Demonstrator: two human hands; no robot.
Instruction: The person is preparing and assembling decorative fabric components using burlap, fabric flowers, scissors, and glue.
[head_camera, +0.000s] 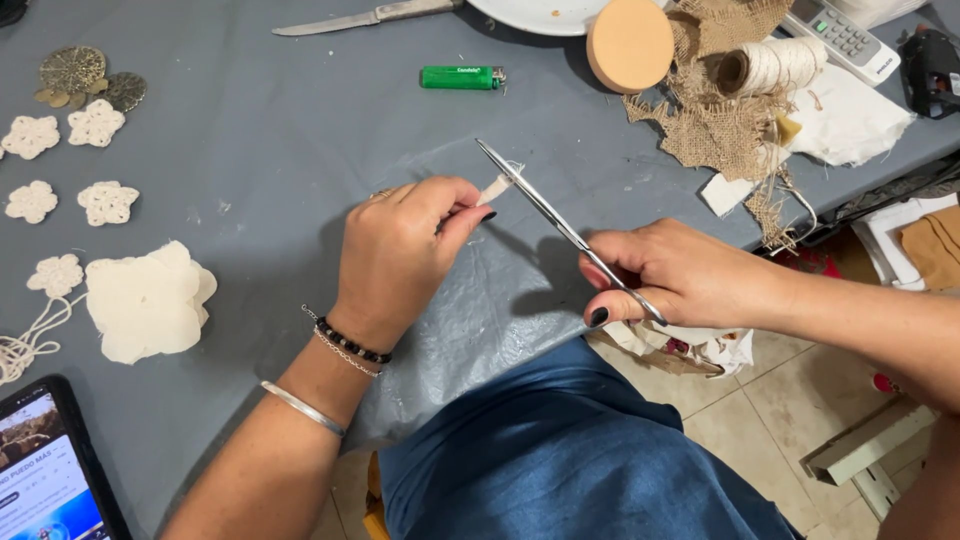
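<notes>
Crochet flowers (60, 160), 5 small white ones, lie at the far left of the grey table cover (260, 140), with a cream flower-shaped felt piece (148, 300) below them and a phone (45, 470) at the bottom-left corner. Your left hand (400, 255) sits near the middle, its thumb and forefinger pressed together on a small pale strip (496, 188) whose free end pokes out past your fingertips, up and to the right. That free end meets the blades of the scissors (540, 205), just beside their tip; whether the blades have closed on it you cannot tell from this view. The scissors run diagonally down to your right hand (670, 275), whose fingers are curled shut around the handles at the table's edge, above your blue-clad lap. Farther back on the table lie a green lighter (460, 77) and a knife (365, 17). To the right of those you have a round tan disc (630, 43), a scrap of burlap (715, 120) and a spool of white twine (775, 65).
</notes>
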